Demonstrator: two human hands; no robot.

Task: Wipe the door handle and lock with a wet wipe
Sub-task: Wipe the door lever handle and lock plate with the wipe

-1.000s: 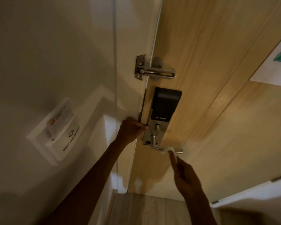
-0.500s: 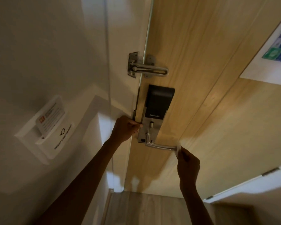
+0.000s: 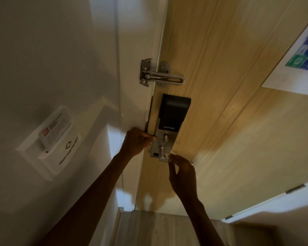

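Door handle (image 3: 163,158): a silver lever at the foot of the lock plate, low on the wooden door (image 3: 212,86) near its left edge.
Hidden: most of the lever lies behind the right hand (image 3: 182,172); only its neck, its inner end and a glint of its far tip past the knuckles show.
Axis: the lever's long axis runs roughly level along the door face, pointing right, away from the door edge.
Lock (image 3: 169,125): a tall plate with a black upper housing marked SMART LOCK and a silver lower part carrying a small thumb-turn; its long axis runs up and down the door.
Wet wipe (image 3: 169,155): only a small pale scrap shows at the right fingertips, against the lever; its shape is hard to make out.
Right hand: fingers curled over the lever, pinching the wipe.
Left hand (image 3: 137,142): closed in a loose fist at the door edge, just beside the lock plate; whether it grips anything cannot be told.
Swing latch (image 3: 160,75): metal bar above the lock, spanning frame and door.
Card holder (image 3: 52,139): on the left wall, with a card in its slot.
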